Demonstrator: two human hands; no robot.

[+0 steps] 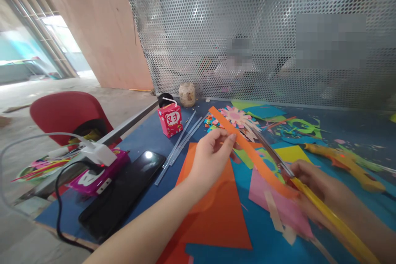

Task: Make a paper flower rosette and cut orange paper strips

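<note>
My left hand (213, 152) pinches a long orange paper strip (247, 146) between thumb and fingers. The strip slants down to the right, its lower end at my right hand (321, 185). That hand is closed round a pair of scissors (312, 198) with metal blades and a yellow handle; the blades point away, beside the strip. Beneath my left hand lie orange paper sheets (213, 214). A pink paper piece (275, 202) rests on blue paper (235, 253) under the strip. Behind it sits a pink layered paper flower (236, 117).
A yellow glue gun (346, 165) lies at right, near green paper scraps (305, 128). Clear sticks (182, 144), a red drink carton (170, 119) and a jar (187, 94) stand left of the flower. A black phone (123, 194) and purple power strip (99, 177) line the left edge. Perforated metal panel (216, 20) behind.
</note>
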